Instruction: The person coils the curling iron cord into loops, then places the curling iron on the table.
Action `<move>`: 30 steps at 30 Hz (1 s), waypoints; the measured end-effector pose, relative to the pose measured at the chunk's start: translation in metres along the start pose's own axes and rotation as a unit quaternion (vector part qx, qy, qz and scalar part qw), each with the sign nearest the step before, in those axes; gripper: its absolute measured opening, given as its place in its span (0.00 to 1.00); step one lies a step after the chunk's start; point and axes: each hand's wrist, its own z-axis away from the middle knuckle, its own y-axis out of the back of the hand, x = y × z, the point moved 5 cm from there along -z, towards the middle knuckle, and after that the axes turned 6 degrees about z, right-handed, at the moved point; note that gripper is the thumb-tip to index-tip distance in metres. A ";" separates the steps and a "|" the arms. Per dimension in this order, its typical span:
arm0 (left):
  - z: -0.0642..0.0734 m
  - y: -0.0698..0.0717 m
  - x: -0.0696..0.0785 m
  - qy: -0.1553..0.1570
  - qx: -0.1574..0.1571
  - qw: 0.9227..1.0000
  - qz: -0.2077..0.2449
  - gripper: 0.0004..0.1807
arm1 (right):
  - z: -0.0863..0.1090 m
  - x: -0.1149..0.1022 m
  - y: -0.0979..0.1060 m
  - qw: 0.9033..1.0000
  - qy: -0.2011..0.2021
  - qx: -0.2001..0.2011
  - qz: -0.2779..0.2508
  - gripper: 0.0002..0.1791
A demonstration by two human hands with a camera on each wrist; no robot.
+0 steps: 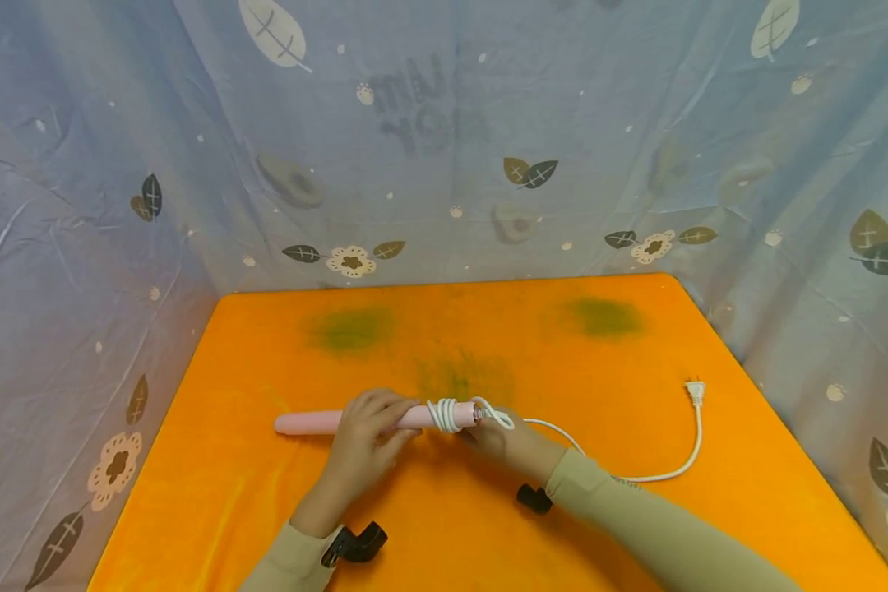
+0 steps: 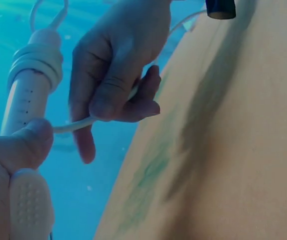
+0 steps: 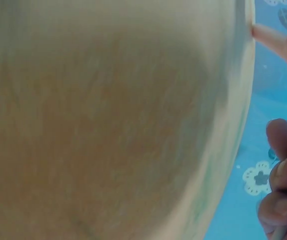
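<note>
Two hands are at a long pink wand, which lies almost level across the lower middle of the head view. The left hand, left of centre, has its fingers wrapped round the wand. The right hand, near the wand's right end, pinches a white cord between thumb and fingers, as the middle of the left wrist view shows. Several turns of the cord circle the wand near its right end, and a loop stands out beyond them. Farther right, the cord passes by the right sleeve and curves up to a two-pronged plug on the orange desk. Green smudges mark its far part. A patterned curtain fills the upper frame.
</note>
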 end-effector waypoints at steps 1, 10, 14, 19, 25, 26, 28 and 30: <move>-0.001 0.000 0.000 0.000 0.006 1.000 -0.001 0.21 | 0.000 -0.004 0.000 0.999 0.021 0.009 0.048 0.07; -0.008 -0.002 -0.003 0.025 0.004 0.999 -0.034 0.24 | 0.005 -0.032 0.008 0.989 0.053 0.046 0.129 0.16; -0.008 -0.005 -0.006 0.038 -0.009 0.998 -0.055 0.24 | 0.005 -0.041 0.019 0.989 0.048 0.034 0.133 0.08; -0.008 -0.010 -0.012 0.054 -0.023 0.996 -0.073 0.22 | 0.006 -0.046 0.031 0.987 0.058 0.050 0.144 0.10; -0.005 -0.018 -0.016 0.052 -0.048 0.993 -0.091 0.21 | 0.005 -0.046 0.046 0.982 0.100 0.060 0.151 0.08; -0.004 -0.019 -0.017 0.049 -0.052 0.993 -0.094 0.21 | 0.004 -0.045 0.050 0.980 0.106 0.061 0.154 0.09; -0.002 -0.021 -0.017 0.043 -0.057 0.993 -0.099 0.22 | 0.003 -0.042 0.057 0.980 0.109 0.063 0.156 0.10; -0.001 -0.023 -0.016 0.039 -0.063 0.992 -0.104 0.22 | 0.002 -0.038 0.064 0.979 0.105 0.068 0.158 0.11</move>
